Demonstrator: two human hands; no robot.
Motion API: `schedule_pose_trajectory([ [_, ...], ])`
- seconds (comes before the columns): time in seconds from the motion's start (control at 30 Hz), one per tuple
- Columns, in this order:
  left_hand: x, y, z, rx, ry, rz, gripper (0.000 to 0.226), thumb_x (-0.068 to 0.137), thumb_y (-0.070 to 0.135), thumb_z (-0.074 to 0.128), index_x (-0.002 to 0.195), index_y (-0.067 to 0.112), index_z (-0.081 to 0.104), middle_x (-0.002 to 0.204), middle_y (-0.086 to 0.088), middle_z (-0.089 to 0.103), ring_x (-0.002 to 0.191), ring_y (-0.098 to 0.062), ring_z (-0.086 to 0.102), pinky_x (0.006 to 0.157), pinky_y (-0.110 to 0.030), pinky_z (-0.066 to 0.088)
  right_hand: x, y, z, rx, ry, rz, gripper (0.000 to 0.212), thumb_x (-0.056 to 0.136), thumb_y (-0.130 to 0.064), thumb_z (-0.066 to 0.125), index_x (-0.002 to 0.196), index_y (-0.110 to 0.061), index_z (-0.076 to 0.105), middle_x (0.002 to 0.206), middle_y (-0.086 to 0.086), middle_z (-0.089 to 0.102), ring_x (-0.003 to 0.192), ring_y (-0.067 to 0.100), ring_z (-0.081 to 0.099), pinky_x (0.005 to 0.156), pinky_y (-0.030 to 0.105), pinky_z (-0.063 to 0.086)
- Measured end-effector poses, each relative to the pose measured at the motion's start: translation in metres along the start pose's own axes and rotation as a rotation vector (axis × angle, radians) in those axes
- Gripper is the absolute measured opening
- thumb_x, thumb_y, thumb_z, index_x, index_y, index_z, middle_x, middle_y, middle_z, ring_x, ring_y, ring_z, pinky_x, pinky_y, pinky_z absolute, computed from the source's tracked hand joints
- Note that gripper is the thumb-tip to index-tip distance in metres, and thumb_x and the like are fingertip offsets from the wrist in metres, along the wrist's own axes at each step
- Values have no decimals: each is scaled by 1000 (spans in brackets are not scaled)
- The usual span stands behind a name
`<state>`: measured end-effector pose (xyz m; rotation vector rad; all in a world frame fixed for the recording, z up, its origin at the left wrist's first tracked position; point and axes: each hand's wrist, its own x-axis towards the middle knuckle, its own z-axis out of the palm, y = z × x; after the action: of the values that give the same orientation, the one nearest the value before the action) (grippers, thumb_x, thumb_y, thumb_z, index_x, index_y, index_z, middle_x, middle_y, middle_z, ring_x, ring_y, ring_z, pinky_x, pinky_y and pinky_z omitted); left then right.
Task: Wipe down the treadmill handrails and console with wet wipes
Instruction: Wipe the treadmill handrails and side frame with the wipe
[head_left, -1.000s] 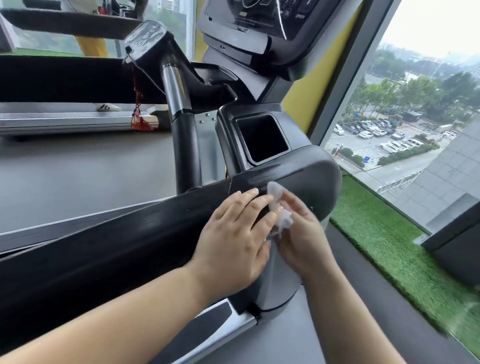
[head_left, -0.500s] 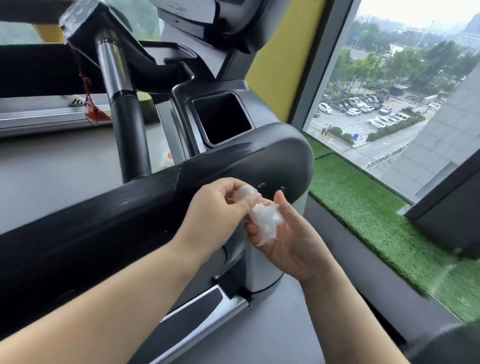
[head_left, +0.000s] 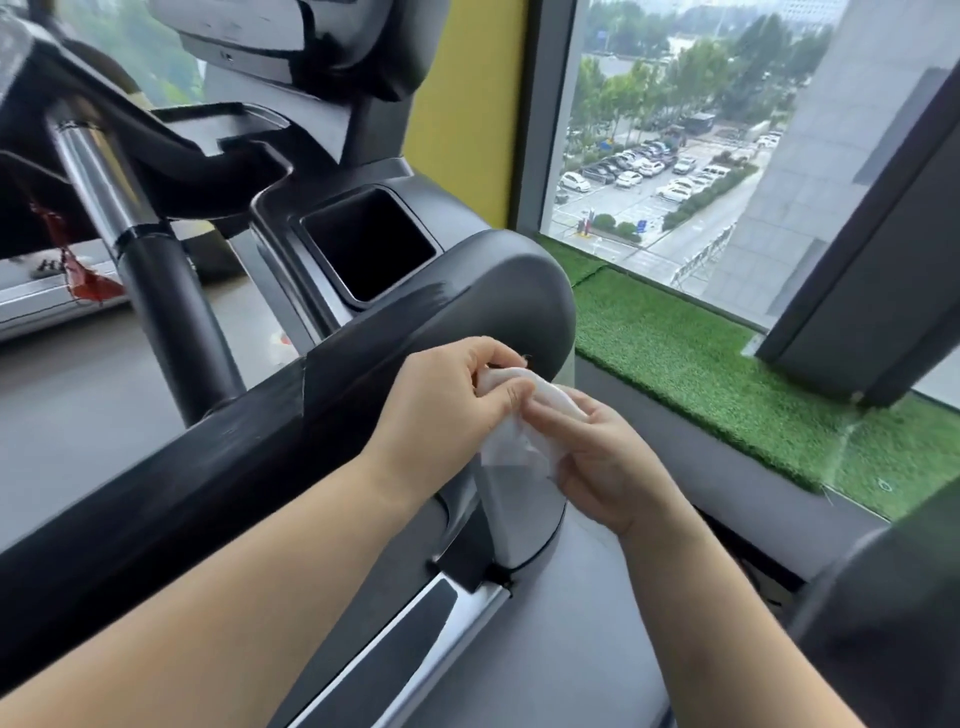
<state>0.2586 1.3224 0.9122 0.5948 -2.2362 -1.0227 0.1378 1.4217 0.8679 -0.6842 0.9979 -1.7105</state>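
A white wet wipe (head_left: 519, 441) hangs between both hands, just in front of the rounded end of the black treadmill handrail (head_left: 218, 467). My left hand (head_left: 447, 410) pinches its upper edge with curled fingers. My right hand (head_left: 597, 462) grips the wipe's right side from below. Neither hand touches the rail. The handrail runs from the lower left up to the grey rounded cap (head_left: 498, 291). Above it, the console's underside (head_left: 332, 57) fills the upper middle of the view.
A square black cup holder (head_left: 369, 244) sits beside the rail end. A chrome and black upright grip (head_left: 130, 218) with a red safety cord (head_left: 83, 275) stands at left. Green artificial turf (head_left: 701, 374) lines the window sill on the right. The treadmill's side rail (head_left: 415, 634) lies below.
Both hands have come off the handrail end. The crumpled wipe has been pulled open and now hangs spread between the two hands. The view has tilted down and to the right.
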Motion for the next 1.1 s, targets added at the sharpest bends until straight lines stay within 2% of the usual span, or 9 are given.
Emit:
schedule_pose_trajectory([
  [0.1, 10, -8, 7, 367, 0, 164, 29, 90, 35, 59, 112, 19, 67, 92, 1, 68, 90, -18, 60, 81, -34, 50, 9, 13, -16, 62, 360, -107, 17, 90, -10, 58, 104, -1, 62, 90, 15, 68, 77, 22, 65, 70, 29, 53],
  [0.2, 23, -17, 10, 765, -11, 383, 39, 76, 34, 62, 106, 12, 72, 101, -8, 70, 99, -32, 62, 85, -45, 54, 37, 17, -49, -117, 818, -206, 6, 94, -14, 56, 93, -12, 62, 83, 6, 63, 77, 20, 58, 73, 32, 49],
  [0.27, 32, -19, 11, 981, -110, 387, 44, 82, 35, 64, 121, 14, 66, 124, -11, 62, 119, -33, 54, 102, -44, 41, 65, 16, -64, -197, 954, -298, 11, 94, -20, 55, 98, -19, 65, 88, -3, 64, 82, 13, 59, 85, 34, 54],
  [0.37, 44, -22, 14, 1173, -185, 291, 55, 97, 44, 39, 148, 24, 32, 156, -3, 25, 143, -25, 18, 116, -36, 10, 109, 22, -74, -332, 897, -331, 31, 97, -21, 51, 126, -19, 60, 121, -11, 61, 108, -2, 59, 101, 23, 44],
  [0.47, 53, -23, 17, 1197, -119, 315, 46, 87, 40, 53, 129, 21, 60, 136, -6, 54, 128, -28, 46, 102, -38, 23, 131, 42, -63, -604, 686, -307, 48, 101, -5, 36, 148, -9, 28, 156, 2, 20, 144, 8, 14, 113, 10, 7],
  [0.6, 55, -39, 22, 1209, -71, 370, 43, 72, 39, 54, 102, 17, 74, 112, -8, 68, 109, -31, 59, 94, -41, 29, 131, 70, -57, -699, 504, -367, 57, 105, -14, 27, 148, -7, -9, 152, -5, -18, 137, 2, -20, 104, 5, -17],
  [0.77, 53, -47, 23, 1353, -45, 406, 50, 73, 38, 71, 117, 14, 69, 131, -12, 59, 123, -30, 51, 104, -41, 27, 156, 46, -74, -640, 620, -230, 61, 105, -30, 22, 149, -5, -12, 155, 14, -22, 142, 22, -25, 110, 29, -18],
  [0.97, 56, -51, 28, 1379, 16, 414, 60, 67, 41, 75, 120, 13, 67, 132, -12, 57, 125, -28, 45, 104, -41, 26, 131, 71, -46, -718, 507, -297, 79, 89, -45, 20, 146, -5, -18, 151, 3, -27, 137, 9, -29, 110, 23, -20],
  [1.1, 58, -48, 29, 1403, 24, 403, 57, 65, 41, 76, 116, 14, 69, 127, -9, 61, 119, -27, 56, 101, -40, 29, 143, 59, -54, -644, 558, -232, 70, 102, -40, 25, 148, -7, -17, 154, 7, -27, 141, 14, -26, 114, 29, -17],
])
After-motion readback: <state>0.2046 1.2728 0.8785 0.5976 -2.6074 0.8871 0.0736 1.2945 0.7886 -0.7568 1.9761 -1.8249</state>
